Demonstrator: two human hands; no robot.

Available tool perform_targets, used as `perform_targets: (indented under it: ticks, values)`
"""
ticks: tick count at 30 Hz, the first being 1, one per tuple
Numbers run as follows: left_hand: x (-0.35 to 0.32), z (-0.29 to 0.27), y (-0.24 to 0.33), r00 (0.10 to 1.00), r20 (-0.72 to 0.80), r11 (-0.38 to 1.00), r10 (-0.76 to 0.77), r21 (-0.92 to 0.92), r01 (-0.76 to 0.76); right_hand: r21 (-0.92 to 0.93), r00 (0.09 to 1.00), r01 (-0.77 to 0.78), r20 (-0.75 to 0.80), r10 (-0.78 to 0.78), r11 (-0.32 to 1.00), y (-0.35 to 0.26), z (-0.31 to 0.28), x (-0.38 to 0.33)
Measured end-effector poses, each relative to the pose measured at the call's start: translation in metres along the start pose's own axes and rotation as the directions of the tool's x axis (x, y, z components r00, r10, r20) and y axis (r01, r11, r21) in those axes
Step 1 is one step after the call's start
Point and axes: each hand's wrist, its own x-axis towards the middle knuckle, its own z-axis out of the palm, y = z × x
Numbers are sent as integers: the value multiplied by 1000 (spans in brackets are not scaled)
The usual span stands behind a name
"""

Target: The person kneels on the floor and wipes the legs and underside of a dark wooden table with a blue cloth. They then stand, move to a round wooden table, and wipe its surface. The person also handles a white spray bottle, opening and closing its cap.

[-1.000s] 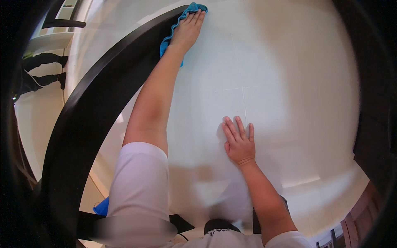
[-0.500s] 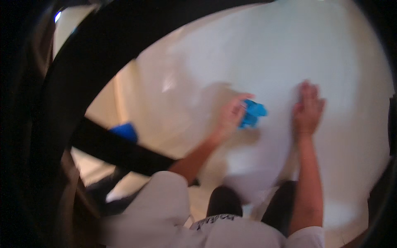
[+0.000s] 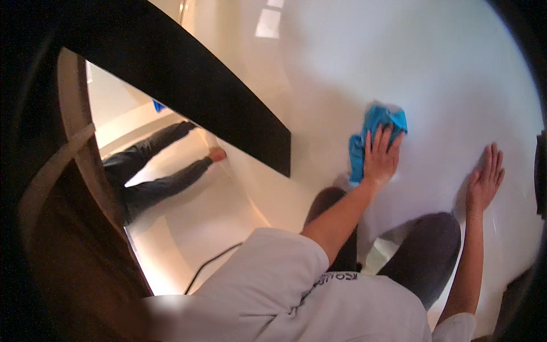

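Observation:
My left hand [image 3: 383,157] presses a crumpled blue cloth [image 3: 384,117] against a glossy white curved surface [image 3: 336,34]. Its fingers are bent over the cloth, which bunches out past the fingertips and along the thumb side. To the right, my right hand [image 3: 485,179] lies with straight fingers on the same white surface and holds nothing. My knees in dark trousers [image 3: 433,245] are bent against the near part of the surface, below the two hands.
A wide black band [image 3: 228,108] runs diagonally across the upper left. Beyond it are dark-trousered legs [image 3: 159,165] with a bare foot [image 3: 216,154], a small blue thing [image 3: 158,106] and a thin dark cable [image 3: 213,261]. A brown edge [image 3: 74,114] stands far left.
The whole view has swung, so both hands sit farther right in it. My left hand, earlier gripping the bunched cloth at its side, now lies over it. The right hand stays flat.

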Motion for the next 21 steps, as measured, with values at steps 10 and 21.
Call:
perform_targets:
  ticks: [10,21]
  values:
    - [-7,40,-25,984,-130,965,119,247,-84,96,998,45,-45,-41,994,14,12,-12]
    - [-22,5,-16,889,-339,950,309,163,-268,150,961,-40,-264,79,988,-12,35,-28]
